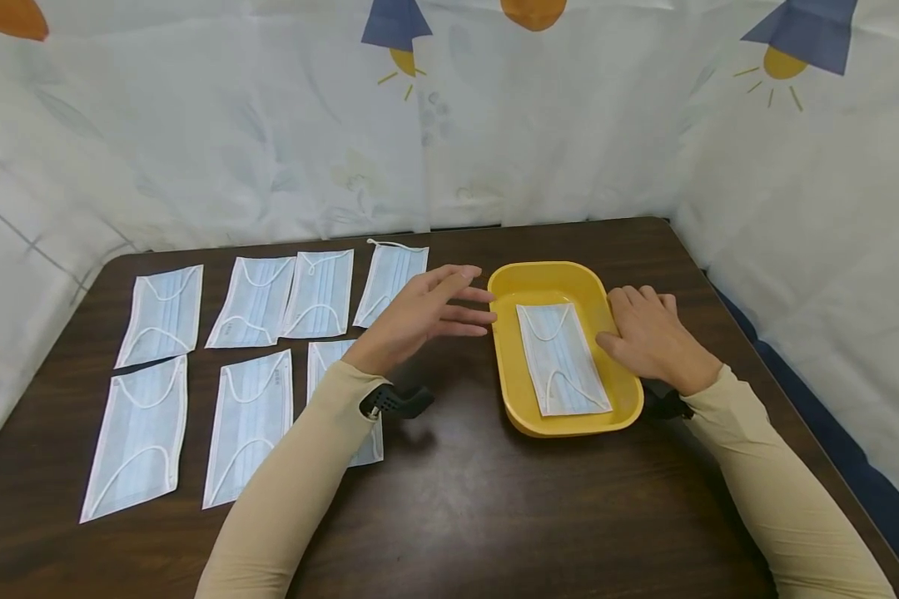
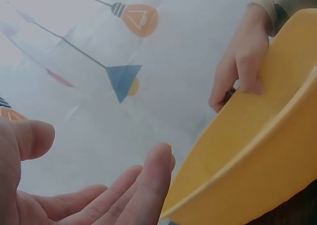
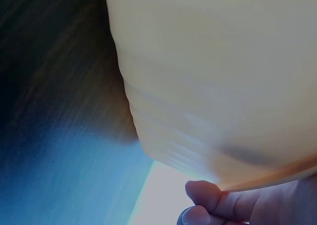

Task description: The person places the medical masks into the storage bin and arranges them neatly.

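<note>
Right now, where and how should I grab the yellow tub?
The yellow tub is probably best gripped by its left rim, coming from the left: the raised edge should pinch easily, the right hand holds the opposite side, and the left hand is beside that rim.

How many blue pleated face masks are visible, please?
8: four far masks, three near on the brown wooden table, one in the yellow plastic tray; more may hide.

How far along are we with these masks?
Apparently done, if masks are going in: one mask lies in the yellow tray. In hand: the right hand grips the tray's side; the left hand, open and without a mask, is by the opposite rim. Seemingly left: seven masks on the table, four behind, three in front.
</note>
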Available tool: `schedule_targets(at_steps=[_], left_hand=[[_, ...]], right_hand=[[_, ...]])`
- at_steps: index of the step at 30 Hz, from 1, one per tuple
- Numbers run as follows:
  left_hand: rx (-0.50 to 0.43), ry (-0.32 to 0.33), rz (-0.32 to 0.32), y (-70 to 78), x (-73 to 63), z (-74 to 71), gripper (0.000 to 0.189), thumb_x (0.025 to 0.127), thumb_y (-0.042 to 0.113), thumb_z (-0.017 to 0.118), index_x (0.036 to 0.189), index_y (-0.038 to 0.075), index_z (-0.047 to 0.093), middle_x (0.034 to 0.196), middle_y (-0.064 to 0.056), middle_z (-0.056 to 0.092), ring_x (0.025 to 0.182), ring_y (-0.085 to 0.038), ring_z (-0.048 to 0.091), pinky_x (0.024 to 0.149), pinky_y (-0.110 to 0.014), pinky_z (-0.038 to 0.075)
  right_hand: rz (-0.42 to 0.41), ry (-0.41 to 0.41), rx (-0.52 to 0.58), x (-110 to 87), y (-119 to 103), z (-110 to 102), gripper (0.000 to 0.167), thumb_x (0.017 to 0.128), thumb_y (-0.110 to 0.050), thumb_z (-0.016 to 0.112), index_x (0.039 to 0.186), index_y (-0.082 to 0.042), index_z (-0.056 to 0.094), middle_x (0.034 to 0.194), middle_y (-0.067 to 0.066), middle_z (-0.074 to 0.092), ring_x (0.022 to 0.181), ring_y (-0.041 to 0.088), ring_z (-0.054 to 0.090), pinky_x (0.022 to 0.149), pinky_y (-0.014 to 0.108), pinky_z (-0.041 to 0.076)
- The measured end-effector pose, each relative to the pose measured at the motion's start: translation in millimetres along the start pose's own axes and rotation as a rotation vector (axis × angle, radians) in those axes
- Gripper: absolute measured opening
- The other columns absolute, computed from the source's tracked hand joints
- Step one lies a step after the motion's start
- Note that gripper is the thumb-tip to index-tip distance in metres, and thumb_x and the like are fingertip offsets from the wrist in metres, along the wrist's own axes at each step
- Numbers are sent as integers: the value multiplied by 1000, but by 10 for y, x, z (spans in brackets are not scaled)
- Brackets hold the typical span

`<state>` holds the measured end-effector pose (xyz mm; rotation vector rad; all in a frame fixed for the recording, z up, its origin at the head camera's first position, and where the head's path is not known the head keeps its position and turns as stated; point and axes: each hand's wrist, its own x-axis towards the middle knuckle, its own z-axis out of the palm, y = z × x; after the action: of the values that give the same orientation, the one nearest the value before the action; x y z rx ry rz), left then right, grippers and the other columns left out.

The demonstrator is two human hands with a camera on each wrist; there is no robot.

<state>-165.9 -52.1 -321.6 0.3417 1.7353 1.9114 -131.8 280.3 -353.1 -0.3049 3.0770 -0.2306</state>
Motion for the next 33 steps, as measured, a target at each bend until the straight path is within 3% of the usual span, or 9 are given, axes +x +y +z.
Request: schedule_targets(at_steps=[9, 14, 21, 28, 33], left_hand=[[16, 91, 59, 27, -50, -209, 49, 108, 34, 55, 148, 8, 47, 133, -20, 65, 108, -28, 77, 95, -43, 63], [27, 205, 118, 58, -100, -376, 47, 105, 31, 59, 146, 11, 49, 128, -17, 68, 105, -24, 77, 92, -37, 64], [-39, 341, 188, 77, -138, -631, 39, 103, 24, 64, 137, 9, 52, 115, -8, 70, 99, -18, 76, 91, -26, 62], [6, 454, 175, 11, -126, -852, 41, 100, 25, 68, 134, 8, 52, 108, -2, 70, 101, -17, 74, 92, -23, 61], [30, 488, 159, -63, -104, -989, 39, 100, 21, 66, 133, 6, 50, 104, 1, 69, 93, -9, 73, 93, -19, 59]], right_hand=[[-4, -8, -1, -14, -18, -16, 39, 95, -26, 51, 121, 3, 54, 105, 17, 59, 92, 34, 44, 79, 48, 31], [-3, -18, -4, -16, -16, -22, 39, 95, -27, 52, 121, 3, 53, 106, 17, 59, 93, 35, 44, 80, 49, 30], [-8, -11, -2, -9, -8, -10, 39, 95, -26, 51, 120, 3, 53, 108, 19, 60, 95, 37, 45, 81, 51, 31], [-4, -20, 6, -5, -11, 3, 40, 95, -27, 52, 122, 3, 53, 106, 17, 59, 93, 35, 44, 81, 49, 30], [-6, -28, 11, 1, -10, 4, 42, 96, -27, 51, 124, 4, 52, 110, 19, 59, 93, 35, 44, 80, 48, 29]])
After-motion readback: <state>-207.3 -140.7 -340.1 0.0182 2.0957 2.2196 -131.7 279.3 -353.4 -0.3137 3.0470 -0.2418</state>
